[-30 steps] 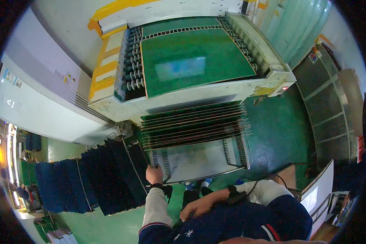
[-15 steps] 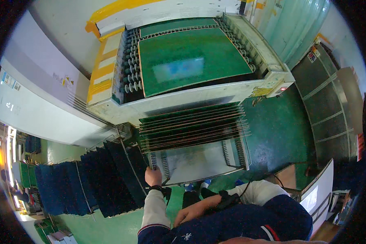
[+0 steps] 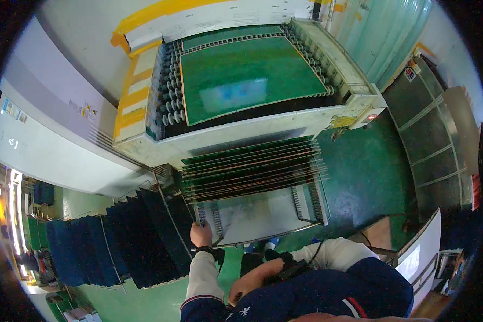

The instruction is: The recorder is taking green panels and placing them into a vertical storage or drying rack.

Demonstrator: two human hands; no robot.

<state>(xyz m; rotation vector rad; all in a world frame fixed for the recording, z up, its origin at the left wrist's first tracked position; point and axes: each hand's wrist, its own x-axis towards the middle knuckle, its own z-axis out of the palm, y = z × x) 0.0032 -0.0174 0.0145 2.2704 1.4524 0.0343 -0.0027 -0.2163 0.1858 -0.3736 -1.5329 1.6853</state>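
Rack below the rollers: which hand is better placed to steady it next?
Left, likely: the left hand grips the rack at its near left corner, while the right hand is away, by the torso.

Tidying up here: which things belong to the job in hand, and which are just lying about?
Likely job:
rack, left hand at its corner
upright panels inside
green panel on rollers

Seemingly aside:
dark panels, left
grey framed panel, right
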